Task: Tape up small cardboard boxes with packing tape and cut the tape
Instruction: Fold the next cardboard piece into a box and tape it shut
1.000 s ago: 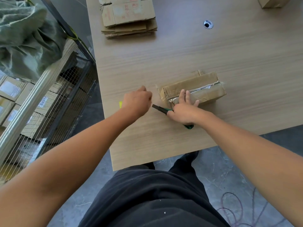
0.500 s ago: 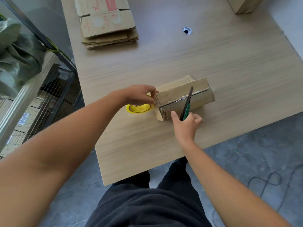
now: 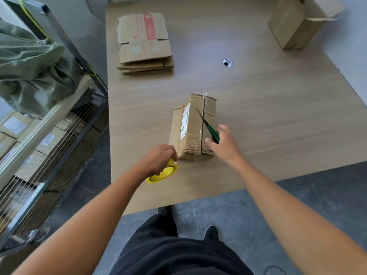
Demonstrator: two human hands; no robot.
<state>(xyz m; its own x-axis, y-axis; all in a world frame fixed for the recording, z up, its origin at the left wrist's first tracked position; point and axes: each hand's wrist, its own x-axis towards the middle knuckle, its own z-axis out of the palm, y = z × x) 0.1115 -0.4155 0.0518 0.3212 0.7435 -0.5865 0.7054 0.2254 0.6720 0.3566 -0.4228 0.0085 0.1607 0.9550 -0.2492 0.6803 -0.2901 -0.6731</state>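
The small brown cardboard box [image 3: 193, 128] lies on the light wooden table [image 3: 258, 116], top seam taped. The left hand [image 3: 158, 159] grips the yellow packing-tape roll [image 3: 163, 173] at the box's near end. The right hand [image 3: 225, 144] clamps the green-handled utility knife [image 3: 213, 133]. Cutting appears outstanding.

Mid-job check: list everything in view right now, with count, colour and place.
box: one, brown, table centre, taped seam on top
knife: one, green handle, blade over box
tape roll: one, yellow, near table edge beside box
flat cartons: one stack, brown, far left of table
open box: one, brown, far right corner
table: one, light wood
cable hole: one, grey rim, beyond box
sack: one, green, upper left
rack: one, wire mesh, left of table
left hand: grips tape roll
right hand: holds knife
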